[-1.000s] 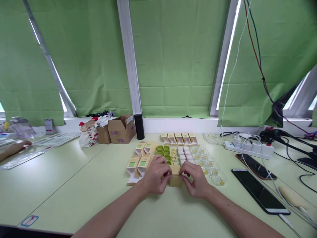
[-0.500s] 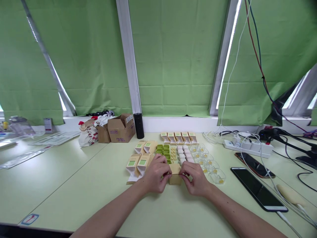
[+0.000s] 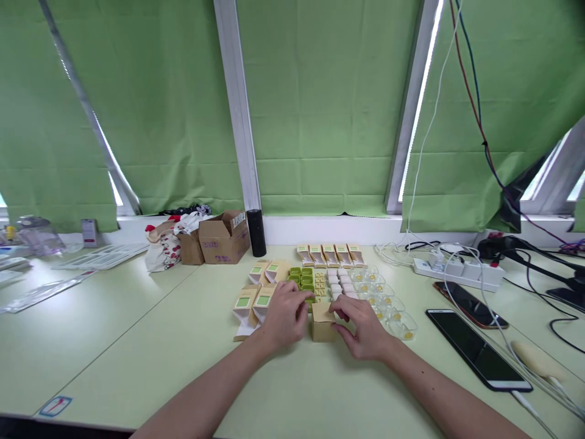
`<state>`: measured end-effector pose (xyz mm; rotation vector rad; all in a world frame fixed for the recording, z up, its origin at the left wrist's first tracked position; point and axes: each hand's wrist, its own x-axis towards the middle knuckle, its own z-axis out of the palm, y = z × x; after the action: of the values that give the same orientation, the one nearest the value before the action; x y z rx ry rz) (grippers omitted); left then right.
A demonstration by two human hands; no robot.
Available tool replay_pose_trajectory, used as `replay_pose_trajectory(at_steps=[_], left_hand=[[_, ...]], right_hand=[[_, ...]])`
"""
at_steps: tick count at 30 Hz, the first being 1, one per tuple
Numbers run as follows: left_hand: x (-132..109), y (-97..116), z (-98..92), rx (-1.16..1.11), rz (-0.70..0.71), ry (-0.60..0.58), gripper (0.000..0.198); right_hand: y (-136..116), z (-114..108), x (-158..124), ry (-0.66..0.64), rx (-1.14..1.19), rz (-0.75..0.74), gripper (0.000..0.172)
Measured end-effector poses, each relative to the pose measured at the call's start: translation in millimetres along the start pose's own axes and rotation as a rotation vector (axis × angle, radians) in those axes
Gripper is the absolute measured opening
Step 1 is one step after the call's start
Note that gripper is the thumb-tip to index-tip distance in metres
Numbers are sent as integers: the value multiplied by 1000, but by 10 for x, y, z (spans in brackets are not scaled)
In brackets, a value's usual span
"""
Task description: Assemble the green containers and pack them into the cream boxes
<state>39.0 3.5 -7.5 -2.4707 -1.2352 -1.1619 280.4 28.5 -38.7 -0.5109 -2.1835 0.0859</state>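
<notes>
One brown cardboard box (image 3: 323,331) sits at twelve o'clock. You seem to be closing its top. Your left hand (image 3: 286,314) is empty, at nine o'clock from it; your right hand (image 3: 364,329) touches its three o'clock side, though I can't tell its grip. The next move likely needs a soft release.

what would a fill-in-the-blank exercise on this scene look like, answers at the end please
The small brown box stands ____ the left hand and the right hand.
The black cylinder stands to the ____ of the open carton.
The curtains are coloured ____.
The back row of packages numbers ____.

Missing words: between; right; green; five.
</notes>
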Motion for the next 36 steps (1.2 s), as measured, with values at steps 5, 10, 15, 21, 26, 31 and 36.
replay_pose_trajectory(at_steps=[5,10,15,21,26,31,36], left_hand=[[-14,-37,26,9,-32,-62,25],[-17,-29,27,-65,23,-60,20],[5,-5,6,-12,-61,-83,28],[22,44,0,-18,-39,-255,45],[14,16,16,-47,-69,-176,29],[-5,-5,24,-71,-43,-131,17],[-24,16,14,-125,32,-136,13]], right_hand=[[68,-101,27,-51,-91,16,37],[125,-189,37,-8,-124,86,31],[6,-146,28,-103,-137,33,39],[-123,-145,62,-166,-178,56,53],[-49,-229,79,-188,-171,88,57],[60,-196,44,-171,-223,135,61],[88,-103,33,-137,-288,163,49]])
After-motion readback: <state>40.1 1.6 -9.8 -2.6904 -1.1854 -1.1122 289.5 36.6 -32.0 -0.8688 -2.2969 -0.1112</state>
